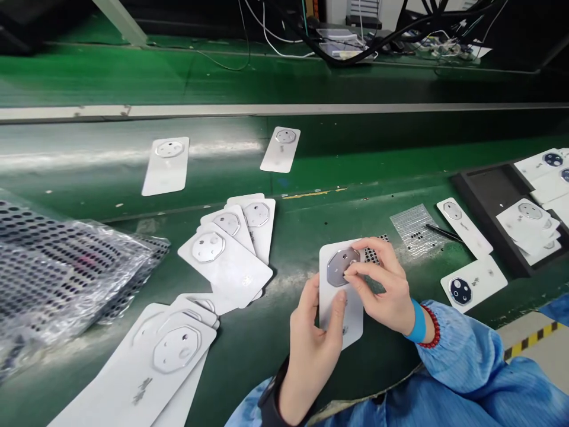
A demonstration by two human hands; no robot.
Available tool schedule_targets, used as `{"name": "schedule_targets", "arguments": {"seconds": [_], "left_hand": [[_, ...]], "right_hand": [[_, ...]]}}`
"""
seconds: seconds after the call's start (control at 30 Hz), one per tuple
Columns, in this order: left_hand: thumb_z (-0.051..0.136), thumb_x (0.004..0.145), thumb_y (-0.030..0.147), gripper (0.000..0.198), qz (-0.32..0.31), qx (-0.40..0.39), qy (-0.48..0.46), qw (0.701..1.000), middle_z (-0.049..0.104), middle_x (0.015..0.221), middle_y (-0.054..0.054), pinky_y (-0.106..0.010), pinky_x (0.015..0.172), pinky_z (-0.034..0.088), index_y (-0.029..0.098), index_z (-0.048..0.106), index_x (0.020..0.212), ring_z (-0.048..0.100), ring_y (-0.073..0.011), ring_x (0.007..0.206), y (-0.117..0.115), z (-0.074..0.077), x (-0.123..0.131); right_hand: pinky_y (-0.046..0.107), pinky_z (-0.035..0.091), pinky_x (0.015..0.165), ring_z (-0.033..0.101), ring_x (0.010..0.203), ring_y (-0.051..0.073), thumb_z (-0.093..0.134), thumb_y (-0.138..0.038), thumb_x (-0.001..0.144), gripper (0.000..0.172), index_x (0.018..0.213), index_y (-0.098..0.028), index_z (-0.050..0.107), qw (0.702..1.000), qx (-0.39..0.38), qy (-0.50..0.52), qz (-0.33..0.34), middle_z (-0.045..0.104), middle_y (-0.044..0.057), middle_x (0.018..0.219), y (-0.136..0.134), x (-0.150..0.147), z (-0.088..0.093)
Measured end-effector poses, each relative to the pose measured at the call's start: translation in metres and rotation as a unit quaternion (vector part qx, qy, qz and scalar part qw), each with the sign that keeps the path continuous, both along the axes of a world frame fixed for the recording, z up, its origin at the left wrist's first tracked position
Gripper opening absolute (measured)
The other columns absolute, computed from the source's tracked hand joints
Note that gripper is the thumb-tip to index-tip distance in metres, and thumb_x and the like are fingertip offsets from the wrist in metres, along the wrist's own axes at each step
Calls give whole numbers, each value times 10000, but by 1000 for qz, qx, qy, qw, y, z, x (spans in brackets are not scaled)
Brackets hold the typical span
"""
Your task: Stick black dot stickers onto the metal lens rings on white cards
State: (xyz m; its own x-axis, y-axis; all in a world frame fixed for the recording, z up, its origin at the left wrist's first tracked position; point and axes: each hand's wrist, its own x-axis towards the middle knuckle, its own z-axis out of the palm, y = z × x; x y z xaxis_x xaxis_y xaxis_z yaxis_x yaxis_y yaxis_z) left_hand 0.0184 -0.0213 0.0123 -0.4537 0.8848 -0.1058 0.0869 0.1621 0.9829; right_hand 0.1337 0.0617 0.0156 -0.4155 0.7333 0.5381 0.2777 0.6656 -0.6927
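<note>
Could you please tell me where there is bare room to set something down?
The green surface is bare between the left far panel and right far panel, more widely from the latter toward the tray, and, narrowly, between the stacked panels and held panel. It is crowded at near left, with plastic and stacked panels, and around the tray.

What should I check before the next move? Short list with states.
1. White panel held: ok, left hand grips it.
2. Octagonal plate in full view: not ok, right hand covers its edge.
3. Small piece in right hand: cannot tell, too small.
4. Black tool set down: ok, by the clear sheet.
5. Bench free of dark specks: not ok, some lie beyond the sheet.
</note>
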Motion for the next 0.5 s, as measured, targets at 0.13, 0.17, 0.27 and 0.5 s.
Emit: {"name": "schedule_targets", "arguments": {"seconds": [0.13, 0.17, 0.27, 0.5], "left_hand": [[605, 880, 289, 230, -4, 6, 6, 1000, 730, 974, -46, -251, 685, 517, 228, 624, 1101, 688, -197, 804, -2, 0, 1], [604, 883, 285, 232, -4, 7, 9, 1000, 729, 982, -47, -251, 691, 517, 231, 623, 1108, 689, -198, 812, -3, 0, 1], [602, 885, 271, 230, -4, 15, 19, 1000, 730, 986, -44, -249, 700, 516, 240, 628, 1111, 692, -199, 825, -5, 0, 1], [614, 864, 224, 212, 0, 47, 98, 994, 727, 867, -32, -243, 635, 509, 231, 670, 1069, 680, -182, 698, -6, -2, 2]], "right_hand": [[491, 496, 939, 545, 1133, 269, 611, -131, 877, 123, 859, -242, 662, 1000, -12, -4, -9, 546, 87, 1196, -1, 2, 0], [504, 483, 966, 536, 1157, 274, 616, -137, 876, 119, 853, -243, 665, 1000, -27, -4, -8, 532, 85, 1224, -1, 3, 0], [517, 417, 1064, 494, 1243, 277, 632, -148, 865, 95, 836, -234, 659, 996, -87, 6, 7, 477, 80, 1306, -1, 4, -3], [284, 553, 749, 610, 859, 134, 665, -199, 842, 281, 857, -237, 386, 925, -334, 148, 105, 558, 34, 1028, 5, 4, 1]]}}
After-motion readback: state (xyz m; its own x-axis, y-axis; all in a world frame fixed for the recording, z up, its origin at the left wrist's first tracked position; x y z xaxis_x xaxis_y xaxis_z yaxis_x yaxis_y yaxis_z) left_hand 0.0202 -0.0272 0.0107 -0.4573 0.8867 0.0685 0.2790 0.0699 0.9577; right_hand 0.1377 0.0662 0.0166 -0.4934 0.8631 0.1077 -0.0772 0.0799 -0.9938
